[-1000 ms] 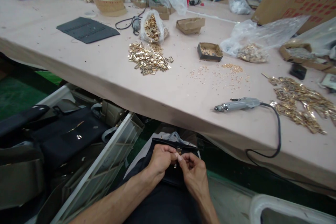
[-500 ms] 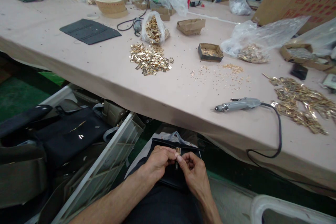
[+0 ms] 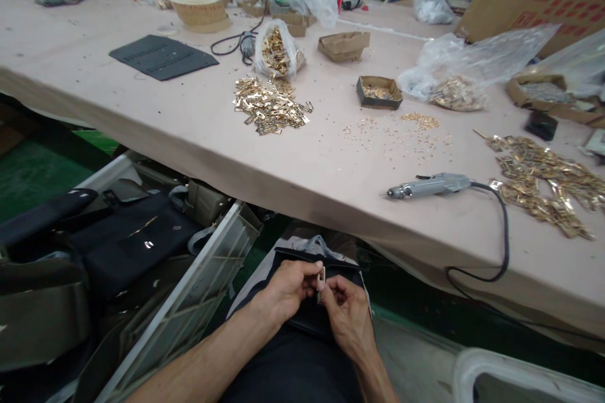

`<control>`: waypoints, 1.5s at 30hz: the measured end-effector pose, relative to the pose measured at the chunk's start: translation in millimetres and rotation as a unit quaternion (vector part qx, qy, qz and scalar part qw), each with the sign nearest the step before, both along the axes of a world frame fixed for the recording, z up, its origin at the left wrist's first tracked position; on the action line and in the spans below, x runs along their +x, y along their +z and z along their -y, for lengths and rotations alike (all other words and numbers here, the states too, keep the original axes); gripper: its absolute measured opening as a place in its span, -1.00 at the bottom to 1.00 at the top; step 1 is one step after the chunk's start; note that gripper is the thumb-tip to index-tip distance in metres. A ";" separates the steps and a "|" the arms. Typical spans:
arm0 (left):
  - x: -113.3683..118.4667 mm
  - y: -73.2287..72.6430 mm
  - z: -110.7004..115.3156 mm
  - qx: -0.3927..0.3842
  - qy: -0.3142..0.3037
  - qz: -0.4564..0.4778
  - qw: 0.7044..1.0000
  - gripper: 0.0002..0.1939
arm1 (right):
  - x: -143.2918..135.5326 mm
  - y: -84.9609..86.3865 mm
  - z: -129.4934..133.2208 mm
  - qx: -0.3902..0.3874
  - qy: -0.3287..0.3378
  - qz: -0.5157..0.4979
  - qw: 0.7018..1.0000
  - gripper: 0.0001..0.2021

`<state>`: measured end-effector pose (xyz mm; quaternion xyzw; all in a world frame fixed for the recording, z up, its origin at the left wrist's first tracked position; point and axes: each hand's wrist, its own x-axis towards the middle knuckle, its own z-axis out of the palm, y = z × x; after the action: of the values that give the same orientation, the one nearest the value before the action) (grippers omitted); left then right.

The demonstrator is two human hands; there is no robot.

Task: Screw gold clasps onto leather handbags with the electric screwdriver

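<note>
A dark bag [image 3: 302,322] lies across my lap below the table edge. Over its front, a small gold metal plate [image 3: 322,274] with a slot in it stands between my two hands. My left hand [image 3: 289,286] pinches the plate from the left, its thumb and forefinger near the upper end. From the right, my right hand [image 3: 347,308] grips the lower end, with the thumb in front and the fingers curled. Part of the plate and the bag surface behind it are hidden by my fingers.
On the table [image 3: 198,126] lie a heap of gold plates [image 3: 271,107], tiny scattered screws [image 3: 420,121], a small open box [image 3: 379,93], an electric screwdriver [image 3: 428,186] with a cord and more gold fittings [image 3: 548,179]. A crate [image 3: 189,302] of dark bags stands at left.
My left fingertips have shifted up along the gold plate, and its slot shows more plainly. My right hand has moved down a little. The bag stays in place.
</note>
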<state>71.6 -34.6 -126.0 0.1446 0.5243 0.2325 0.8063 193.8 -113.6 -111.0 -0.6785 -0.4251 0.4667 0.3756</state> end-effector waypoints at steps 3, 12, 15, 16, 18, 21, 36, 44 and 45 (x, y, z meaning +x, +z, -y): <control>1.8 -4.8 1.2 -0.002 0.006 -0.016 1.000 -0.82 | -2.5 2.1 2.2 -0.006 -0.006 0.002 1.000 -0.61; 3.3 -9.8 2.7 -0.024 0.012 -0.008 1.000 -0.85 | -6.1 -4.0 4.2 -0.048 -0.033 -0.114 0.992 -0.58; 4.1 -10.4 4.0 -0.023 0.014 -0.007 1.000 -0.87 | -4.5 -8.3 6.5 -0.054 -0.027 -0.124 0.990 -0.58; 4.4 -10.5 4.3 -0.021 0.015 -0.007 1.000 -0.87 | -3.9 -9.8 7.1 -0.055 -0.028 -0.127 0.990 -0.58; 4.9 -10.6 4.5 -0.015 0.018 -0.011 1.000 -0.88 | -3.2 -12.7 7.6 -0.054 -0.032 -0.143 0.988 -0.60; 5.0 -11.2 4.8 -0.002 0.025 -0.020 0.999 -0.87 | -3.1 -15.8 6.9 -0.043 -0.042 -0.174 0.983 -0.61; 4.2 -15.0 7.5 0.014 0.037 -0.026 0.999 -0.86 | 2.4 -30.7 5.7 -0.036 -0.063 -0.233 0.970 -0.66; 5.2 -17.8 4.1 0.003 0.041 -0.024 0.999 -0.85 | 0.5 -35.1 2.4 -0.028 -0.116 -0.262 0.958 -0.65; 5.3 -18.0 3.8 0.001 0.042 -0.024 0.999 -0.86 | 0.5 -34.6 1.9 -0.027 -0.112 -0.268 0.957 -0.64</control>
<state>77.0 -38.5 -143.9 0.1290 0.5492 0.2626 0.7828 194.3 -115.5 -145.6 -0.5819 -0.2175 0.5973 0.5073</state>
